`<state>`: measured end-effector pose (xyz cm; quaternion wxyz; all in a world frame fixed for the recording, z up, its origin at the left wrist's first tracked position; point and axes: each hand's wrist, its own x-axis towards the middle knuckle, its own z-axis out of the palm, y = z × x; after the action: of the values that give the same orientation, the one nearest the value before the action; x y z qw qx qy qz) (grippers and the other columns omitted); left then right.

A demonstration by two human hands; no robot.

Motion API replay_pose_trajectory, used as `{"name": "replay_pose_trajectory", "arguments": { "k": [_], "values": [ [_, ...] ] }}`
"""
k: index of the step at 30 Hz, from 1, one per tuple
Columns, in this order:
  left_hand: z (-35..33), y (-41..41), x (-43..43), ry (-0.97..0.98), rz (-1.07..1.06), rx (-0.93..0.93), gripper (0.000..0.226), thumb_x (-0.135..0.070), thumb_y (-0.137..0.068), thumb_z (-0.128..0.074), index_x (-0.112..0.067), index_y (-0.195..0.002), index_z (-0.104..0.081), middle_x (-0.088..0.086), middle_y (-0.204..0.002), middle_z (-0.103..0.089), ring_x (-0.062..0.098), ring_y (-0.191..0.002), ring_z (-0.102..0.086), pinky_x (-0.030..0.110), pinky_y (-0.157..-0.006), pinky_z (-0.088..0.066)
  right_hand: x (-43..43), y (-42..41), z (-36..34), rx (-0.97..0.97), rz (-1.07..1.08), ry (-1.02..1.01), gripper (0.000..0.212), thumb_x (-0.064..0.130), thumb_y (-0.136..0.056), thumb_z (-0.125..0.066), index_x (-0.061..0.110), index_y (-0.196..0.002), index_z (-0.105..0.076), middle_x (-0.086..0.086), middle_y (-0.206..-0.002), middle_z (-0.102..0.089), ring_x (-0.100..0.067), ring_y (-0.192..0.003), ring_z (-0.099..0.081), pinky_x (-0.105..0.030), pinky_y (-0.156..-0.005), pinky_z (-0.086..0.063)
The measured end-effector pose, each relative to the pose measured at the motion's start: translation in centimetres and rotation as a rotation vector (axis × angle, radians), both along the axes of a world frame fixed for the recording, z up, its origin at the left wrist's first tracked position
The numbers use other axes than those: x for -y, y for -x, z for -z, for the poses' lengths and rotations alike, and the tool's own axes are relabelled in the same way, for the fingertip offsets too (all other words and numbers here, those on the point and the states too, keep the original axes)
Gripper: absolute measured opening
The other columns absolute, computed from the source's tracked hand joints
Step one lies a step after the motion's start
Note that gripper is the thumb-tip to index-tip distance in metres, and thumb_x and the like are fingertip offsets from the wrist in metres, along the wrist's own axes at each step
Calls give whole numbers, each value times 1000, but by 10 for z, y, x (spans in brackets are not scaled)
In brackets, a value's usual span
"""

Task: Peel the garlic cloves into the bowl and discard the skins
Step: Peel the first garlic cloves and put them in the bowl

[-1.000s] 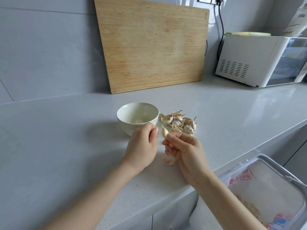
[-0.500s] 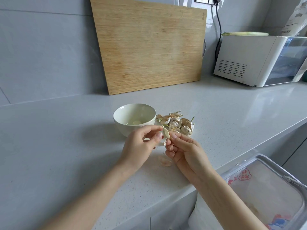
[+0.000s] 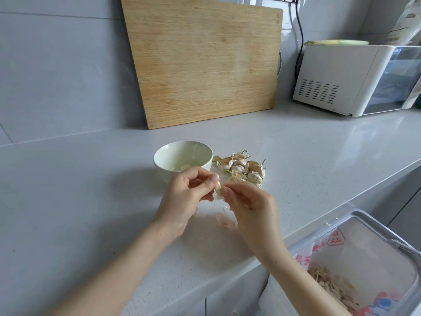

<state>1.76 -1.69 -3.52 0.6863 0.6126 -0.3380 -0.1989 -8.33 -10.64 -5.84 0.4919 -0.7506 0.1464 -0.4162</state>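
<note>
A pale garlic clove (image 3: 218, 187) is pinched between my left hand (image 3: 186, 197) and my right hand (image 3: 248, 201), just in front of the cream bowl (image 3: 164, 165). One peeled clove (image 3: 185, 166) lies in the bowl. A pile of unpeeled cloves (image 3: 242, 167) sits right of the bowl. Loose skins (image 3: 224, 222) lie on the counter under my hands.
A lined bin (image 3: 364, 242) with skins in it stands open below the counter edge at lower right. A wooden cutting board (image 3: 202, 60) leans on the wall behind. A white appliance (image 3: 341, 78) stands at the back right.
Both hands stay together at the clove; my left fingers have shifted around it. A skin piece has dropped to the counter below my hands.
</note>
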Motion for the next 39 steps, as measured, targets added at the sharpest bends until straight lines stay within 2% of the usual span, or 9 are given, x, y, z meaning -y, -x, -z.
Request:
{"name": "replay_pose_trajectory", "arguments": {
  "k": [4, 9, 15, 21, 24, 26, 30, 34, 39],
  "values": [
    [1, -1, 0, -15, -29, 100, 20, -17, -83, -68, -22, -64, -65, -2, -61, -60, 13, -57, -55, 37, -65, -41, 0, -3, 8, 39, 150, 321, 17, 21, -86, -59, 12, -77, -71, 7, -69, -60, 2, -64, -49, -8, -58, -36],
    [1, -2, 1, -57, -49, 235, 19, -9, -84, -65, -17, -67, -62, -10, -56, -58, 9, -54, -53, 11, -50, -37, 3, -6, 11, 55, 178, 494, 23, 20, -86, -50, 9, -72, -65, 4, -68, -57, 1, -64, -40, -9, -60, -35],
    [3, -3, 0, -86, 0, 203, 15, -11, -84, -65, -13, -69, -66, -7, -58, -60, 12, -55, -56, 17, -58, -43, 3, -3, 7, 30, 124, 362, 21, 25, -83, -50, 17, -66, -58, 14, -66, -50, 3, -65, -46, -7, -60, -34],
    [3, -4, 2, -44, 32, 58, 12, -9, -86, -62, -3, -77, -68, 18, -71, -65, 23, -66, -61, 30, -67, -52, 8, -1, 4, -5, 125, 197, 18, 3, -82, -59, 11, -67, -61, 2, -62, -57, -12, -61, -47, -14, -55, -35],
    [1, -2, 1, -22, 45, 3, 13, -6, -86, -60, -4, -76, -68, 12, -67, -66, 20, -65, -62, 24, -61, -51, 10, -1, 4, -34, 146, 156, 20, -1, -83, -61, 10, -67, -62, 4, -60, -56, -7, -59, -45, -14, -56, -35],
    [0, -2, 1, -7, 47, -41, 13, -6, -85, -60, -4, -76, -68, 8, -66, -67, 16, -64, -62, 22, -60, -52, 10, -1, 4, -21, 147, 150, 18, 2, -83, -62, 11, -67, -63, 5, -60, -57, -7, -59, -46, -15, -56, -36],
    [-1, -3, 1, 2, 35, -58, 13, -5, -85, -61, -5, -73, -68, 9, -66, -63, 15, -63, -60, 22, -58, -52, 5, 2, 1, 6, 87, 230, 16, 27, -84, -61, 13, -78, -68, 10, -69, -58, -7, -65, -51, -13, -59, -37],
    [0, -2, 2, -15, 41, -10, 16, -5, -85, -62, -8, -70, -68, 13, -67, -60, 14, -62, -57, 22, -58, -51, 4, 0, 2, 5, 78, 263, 6, 16, -84, -67, 15, -78, -70, 7, -69, -61, -4, -65, -50, -9, -59, -36],
    [1, -1, 2, -53, 59, 52, 17, -5, -84, -63, -8, -68, -67, 16, -66, -59, 17, -61, -55, 21, -58, -50, 5, -1, 4, 25, 125, 284, 15, 13, -82, -59, 12, -68, -64, 9, -62, -56, -2, -61, -47, -7, -55, -33]
  ]
}}
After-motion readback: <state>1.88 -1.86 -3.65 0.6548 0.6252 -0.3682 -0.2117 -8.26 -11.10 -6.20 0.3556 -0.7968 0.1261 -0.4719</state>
